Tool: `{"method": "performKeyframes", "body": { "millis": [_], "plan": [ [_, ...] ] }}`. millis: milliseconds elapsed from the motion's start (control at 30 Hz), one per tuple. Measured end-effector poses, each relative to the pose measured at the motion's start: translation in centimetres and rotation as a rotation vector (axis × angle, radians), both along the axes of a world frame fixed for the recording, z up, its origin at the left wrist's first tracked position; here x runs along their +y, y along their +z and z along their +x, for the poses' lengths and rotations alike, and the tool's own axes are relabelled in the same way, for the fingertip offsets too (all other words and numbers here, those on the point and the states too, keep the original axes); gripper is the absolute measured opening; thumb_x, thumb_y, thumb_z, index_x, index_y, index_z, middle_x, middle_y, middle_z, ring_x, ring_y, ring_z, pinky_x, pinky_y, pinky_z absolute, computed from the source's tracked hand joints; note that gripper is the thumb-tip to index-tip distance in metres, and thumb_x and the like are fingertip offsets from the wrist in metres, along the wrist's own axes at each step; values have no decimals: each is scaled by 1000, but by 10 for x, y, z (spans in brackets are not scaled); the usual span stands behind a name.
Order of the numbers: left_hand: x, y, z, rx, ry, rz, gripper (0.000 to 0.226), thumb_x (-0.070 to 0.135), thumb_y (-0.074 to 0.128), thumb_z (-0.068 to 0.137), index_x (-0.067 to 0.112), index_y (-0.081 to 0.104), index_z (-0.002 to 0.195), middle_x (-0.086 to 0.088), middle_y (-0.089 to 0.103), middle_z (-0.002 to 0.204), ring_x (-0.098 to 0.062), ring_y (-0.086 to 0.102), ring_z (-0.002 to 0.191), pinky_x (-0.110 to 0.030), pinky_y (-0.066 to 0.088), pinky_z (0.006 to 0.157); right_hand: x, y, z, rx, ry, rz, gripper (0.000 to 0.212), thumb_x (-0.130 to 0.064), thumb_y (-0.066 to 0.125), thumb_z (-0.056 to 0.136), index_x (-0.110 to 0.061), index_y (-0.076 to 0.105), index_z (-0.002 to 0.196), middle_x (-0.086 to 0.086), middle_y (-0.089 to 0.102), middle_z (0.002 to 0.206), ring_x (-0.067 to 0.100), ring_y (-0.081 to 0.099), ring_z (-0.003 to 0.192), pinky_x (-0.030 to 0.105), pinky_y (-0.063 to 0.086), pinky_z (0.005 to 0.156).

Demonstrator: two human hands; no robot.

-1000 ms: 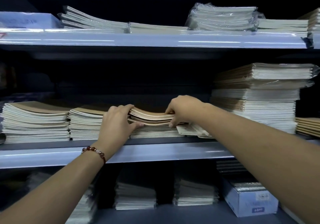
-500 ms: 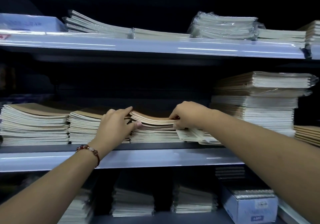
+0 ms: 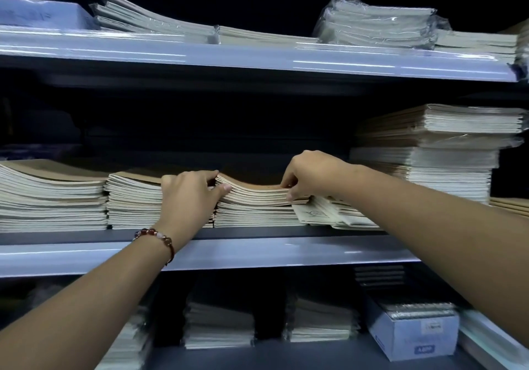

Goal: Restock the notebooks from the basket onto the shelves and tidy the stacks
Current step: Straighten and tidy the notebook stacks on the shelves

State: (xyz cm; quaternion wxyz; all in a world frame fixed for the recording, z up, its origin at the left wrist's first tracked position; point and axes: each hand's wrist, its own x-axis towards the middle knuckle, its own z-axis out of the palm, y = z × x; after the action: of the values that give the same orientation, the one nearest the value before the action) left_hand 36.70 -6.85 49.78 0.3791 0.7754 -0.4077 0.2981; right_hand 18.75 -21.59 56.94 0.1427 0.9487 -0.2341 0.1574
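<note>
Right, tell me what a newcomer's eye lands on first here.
Two bare arms reach in from below to the middle shelf. There the left hand and right hand grip opposite ends of a bowed bundle of brown-covered notebooks atop the centre stack. Next, the tall plastic-wrapped stack at the right.

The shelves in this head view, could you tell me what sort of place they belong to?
Probably a stationery shop or its stockroom: tiered display shelves hold many stacks of identical notebooks, some bundles still shrink-wrapped.
</note>
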Motion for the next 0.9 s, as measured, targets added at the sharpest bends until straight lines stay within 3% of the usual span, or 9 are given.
{"method": "performKeyframes", "body": {
  "millis": [100, 200, 267, 400, 567, 667, 800, 900],
  "plan": [
    [2, -2, 5, -41, 1, 16, 58, 61, 58, 88, 26, 62, 134, 0, 75, 97, -24, 55, 116, -37, 29, 95, -1, -2, 4, 3, -7, -24, 32, -32, 76, 86, -23, 72, 116, -6, 71, 108, 14, 63, 94, 30, 55, 85],
    [4, 1, 5, -94, 16, 108, 74, 69, 59, 81, 25, 56, 140, -2, 69, 123, -23, 50, 127, -38, 28, 102, -1, -6, 4, -11, -4, -42, 32, -31, 74, 87, -24, 72, 118, -5, 71, 110, 16, 64, 96, 31, 54, 84],
    [3, 2, 5, -152, 35, 159, 79, 72, 58, 79, 24, 53, 142, -1, 66, 129, -22, 51, 127, -38, 27, 104, -1, -6, 2, 11, -7, -56, 35, -30, 73, 88, -26, 70, 122, -5, 71, 111, 17, 64, 97, 30, 53, 81],
    [1, -1, 7, -239, 89, 174, 76, 71, 55, 82, 23, 53, 141, 0, 67, 126, -21, 56, 119, -38, 33, 99, 1, -7, 1, 66, -14, -102, 41, -21, 72, 87, -30, 68, 127, -5, 71, 109, 19, 63, 93, 29, 50, 73],
    [0, -8, 7, -257, 87, 153, 73, 66, 57, 86, 19, 52, 141, -2, 68, 123, -24, 58, 115, -40, 40, 96, 6, -10, 0, 47, -29, -115, 35, -19, 69, 87, -28, 70, 121, -2, 72, 108, 22, 64, 94, 34, 55, 78],
    [-1, -7, 4, -222, 65, 148, 74, 62, 61, 86, 15, 52, 142, -6, 69, 121, -27, 59, 114, -42, 44, 96, 15, -12, -6, 35, -13, -63, 32, -27, 66, 90, -28, 69, 122, -5, 70, 110, 19, 63, 95, 32, 52, 75],
    [4, -17, -13, -177, 28, 70, 75, 50, 63, 90, 9, 41, 149, -12, 61, 132, -32, 51, 123, -44, 43, 102, 36, -1, -43, -191, 79, 138, 37, -38, 62, 94, -29, 65, 130, -8, 66, 124, 14, 62, 109, 30, 51, 92],
    [5, -31, -51, -65, -140, -101, 66, 45, 56, 95, 13, 38, 151, -9, 50, 143, -28, 40, 134, -42, 35, 110, 32, 3, -92, -451, 68, 297, 30, -40, 64, 93, -30, 70, 120, -11, 70, 116, 7, 62, 109, 27, 48, 96]
  ]
}}
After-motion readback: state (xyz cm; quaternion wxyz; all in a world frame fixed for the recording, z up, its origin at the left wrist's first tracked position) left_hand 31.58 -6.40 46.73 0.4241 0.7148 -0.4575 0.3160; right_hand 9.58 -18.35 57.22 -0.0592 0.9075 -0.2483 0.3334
